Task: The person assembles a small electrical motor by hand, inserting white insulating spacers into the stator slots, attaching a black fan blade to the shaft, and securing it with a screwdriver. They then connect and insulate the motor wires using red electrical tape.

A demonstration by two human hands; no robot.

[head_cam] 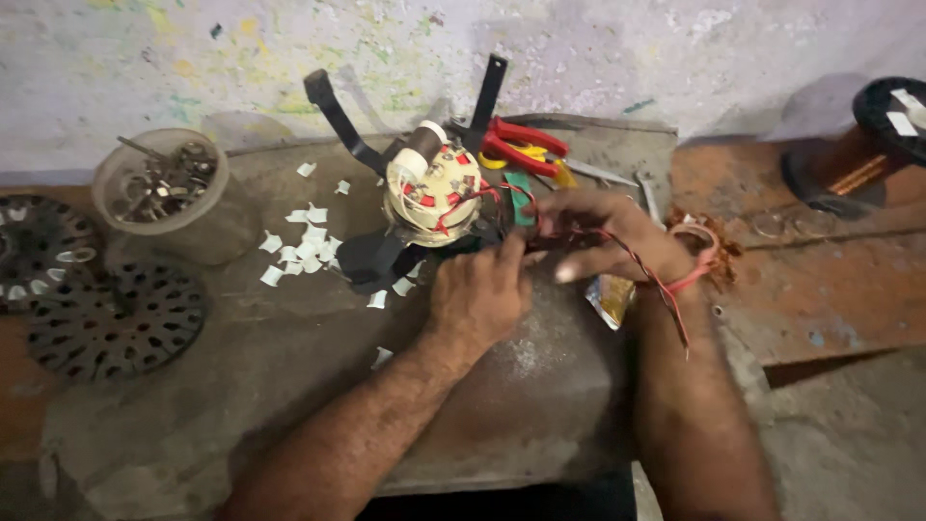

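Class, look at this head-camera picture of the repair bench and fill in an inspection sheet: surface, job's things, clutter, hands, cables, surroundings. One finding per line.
Surface: grey worktop, dusty and stained.
Job's things: cream wound motor coil on black bracket arms; twisted red wires run from it.
Clutter: white paper scraps; red-handled cutters; jar of metal bits; two round slotted plates.
Hands: left hand and right hand meet at the wires beside the coil; exact grip hidden.
Cables: red wires cross the right wrist; copper wire spool at far right.
Surroundings: paint-flecked wall; rusty orange slab.
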